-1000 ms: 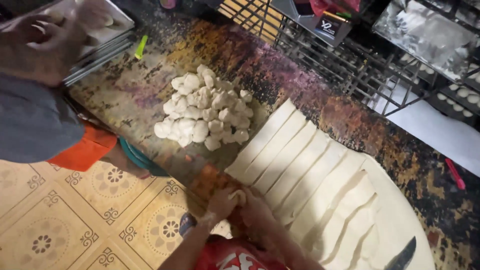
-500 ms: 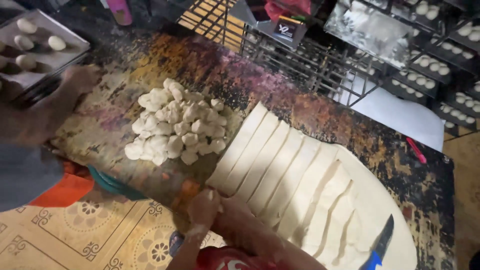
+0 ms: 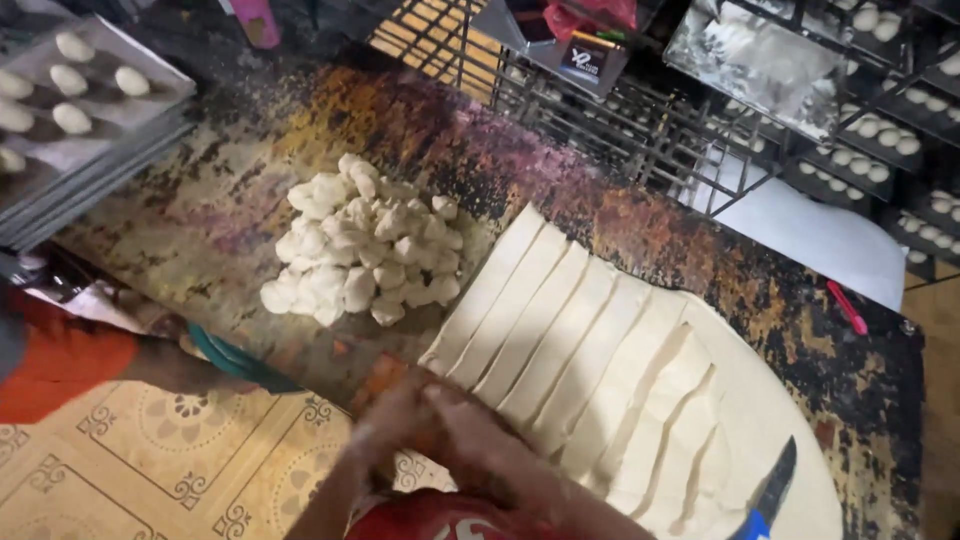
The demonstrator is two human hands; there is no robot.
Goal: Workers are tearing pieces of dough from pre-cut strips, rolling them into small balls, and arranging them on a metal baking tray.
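Worktable [image 3: 250, 230] | hands [image 3: 440, 425] blurred, touching dough strips [image 3: 580, 360] near edge

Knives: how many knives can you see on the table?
1. The knife lies on the rolled dough sheet at the lower right, with its blue handle at the picture's bottom edge. More could be hidden outside the view.

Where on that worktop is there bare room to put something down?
Bare worktop lies between the tray stack and the pile of dough pieces; another patch sits between the cut dough sheet and the wire rack. It is crowded around the blurred hands.
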